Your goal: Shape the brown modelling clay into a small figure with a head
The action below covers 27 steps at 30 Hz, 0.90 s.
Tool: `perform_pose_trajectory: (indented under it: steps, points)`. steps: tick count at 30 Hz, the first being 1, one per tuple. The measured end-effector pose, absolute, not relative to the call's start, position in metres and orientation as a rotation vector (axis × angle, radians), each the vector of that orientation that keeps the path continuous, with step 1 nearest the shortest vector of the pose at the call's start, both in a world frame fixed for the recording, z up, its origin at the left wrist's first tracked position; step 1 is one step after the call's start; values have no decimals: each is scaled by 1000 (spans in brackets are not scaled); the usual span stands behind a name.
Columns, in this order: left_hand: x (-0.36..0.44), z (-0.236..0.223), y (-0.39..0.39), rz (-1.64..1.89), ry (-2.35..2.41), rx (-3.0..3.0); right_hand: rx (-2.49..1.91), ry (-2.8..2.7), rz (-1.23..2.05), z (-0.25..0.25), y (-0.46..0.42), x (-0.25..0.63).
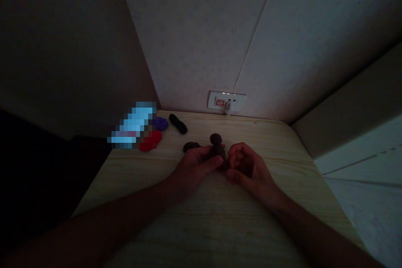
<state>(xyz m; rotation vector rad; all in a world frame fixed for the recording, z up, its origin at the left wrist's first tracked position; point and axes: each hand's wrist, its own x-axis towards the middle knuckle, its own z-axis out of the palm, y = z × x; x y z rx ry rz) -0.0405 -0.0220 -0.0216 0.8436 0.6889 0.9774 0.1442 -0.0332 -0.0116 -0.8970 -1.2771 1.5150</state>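
A small dark brown figure, which looks like modelling clay, has a round ball on top of a thicker body. My left hand grips its body from the left, thumb in front and fingers behind. Just to the right is my right hand, its fingers loosely curled and the thumb apart from them. The right fingertips are close to the figure's lower side; whether they touch it I cannot tell. Behind my left hand lies another dark brown lump, partly hidden by that hand.
On the wooden tabletop, a black piece, a purple piece and a red piece lie at the back left. A bright pixelated area is beside them. The wall behind has a socket plate with a plug. The room is dim.
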Motion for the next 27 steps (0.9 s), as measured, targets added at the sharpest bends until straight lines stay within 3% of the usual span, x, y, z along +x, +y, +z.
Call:
perform_pose_trajectory:
  steps: [14,27]
  points:
    - [-40,-22,-21,951,574,899,-1090,-1438,1151,-11,-33,146]
    - [-33,-13,-30,1072,751,973,-979,-1549,1190,-6,-33,148]
